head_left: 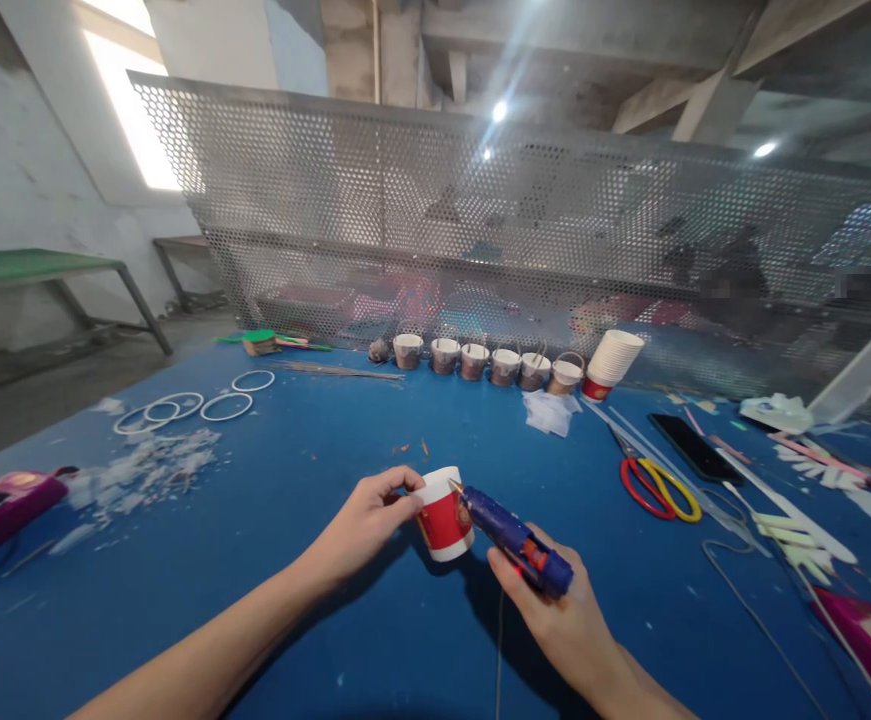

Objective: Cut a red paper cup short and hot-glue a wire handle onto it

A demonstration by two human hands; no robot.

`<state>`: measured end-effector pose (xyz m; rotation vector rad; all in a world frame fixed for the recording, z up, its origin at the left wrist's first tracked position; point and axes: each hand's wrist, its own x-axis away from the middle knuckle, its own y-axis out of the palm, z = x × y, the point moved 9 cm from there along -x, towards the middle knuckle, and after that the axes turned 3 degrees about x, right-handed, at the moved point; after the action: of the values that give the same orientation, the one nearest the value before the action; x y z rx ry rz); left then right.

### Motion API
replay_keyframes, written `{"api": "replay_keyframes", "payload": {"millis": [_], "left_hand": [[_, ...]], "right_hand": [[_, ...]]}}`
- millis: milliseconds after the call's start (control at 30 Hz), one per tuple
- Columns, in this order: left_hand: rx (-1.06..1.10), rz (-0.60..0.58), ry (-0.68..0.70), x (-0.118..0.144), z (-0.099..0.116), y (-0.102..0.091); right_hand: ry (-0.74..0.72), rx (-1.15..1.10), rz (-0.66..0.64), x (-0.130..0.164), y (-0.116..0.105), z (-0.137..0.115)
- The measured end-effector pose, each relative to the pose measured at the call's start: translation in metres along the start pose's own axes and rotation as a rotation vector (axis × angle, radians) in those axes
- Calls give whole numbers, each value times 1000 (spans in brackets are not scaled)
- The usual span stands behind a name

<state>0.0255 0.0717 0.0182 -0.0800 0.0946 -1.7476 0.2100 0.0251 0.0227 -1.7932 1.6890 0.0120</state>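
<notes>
My left hand (386,510) pinches a red and white paper cup (446,528) by its left side, thumb and fingers closed at the rim. The cup is held slightly tilted above the blue table (315,640). In my right hand (562,610) is a dark blue hot glue gun (506,530), fingers wrapped round its grip. Its nozzle points up and left, at the upper right side of the cup; whether it touches the cup I cannot tell. From the gun a thin cord runs down toward the front edge.
Several wrapped cups (475,362) line the back beside a stack of paper cups (612,362). To the right lie scissors (660,490), a phone (696,447) and glue sticks (791,540). White rings (226,406) and scraps (146,470) are at left. A perforated metal screen (375,200) stands behind.
</notes>
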Motion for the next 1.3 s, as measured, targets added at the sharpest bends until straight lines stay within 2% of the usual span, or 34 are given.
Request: {"api": "replay_keyframes", "payload": {"millis": [200,400,600,933,1100,1300], "left_hand": [[71,3,-17,0,1,0],[113,-5,-51,-1,-7,0],[141,-34,-80,-2,-10,3],[-95,-16,61,5,13,1],[-177,9,147,6,17,-4],[-227,27,203,7,23,-5]], "right_hand": [[77,-51,23,0,-4,8],[-64,-18,-14,1,0,-14],[-94,8,-11,-1,-2,-18],[-79,36,-23,-2,-4,-16],[-21,49,32,-2,-9,-6],[-57,17,8,-2,-6,-15]]}}
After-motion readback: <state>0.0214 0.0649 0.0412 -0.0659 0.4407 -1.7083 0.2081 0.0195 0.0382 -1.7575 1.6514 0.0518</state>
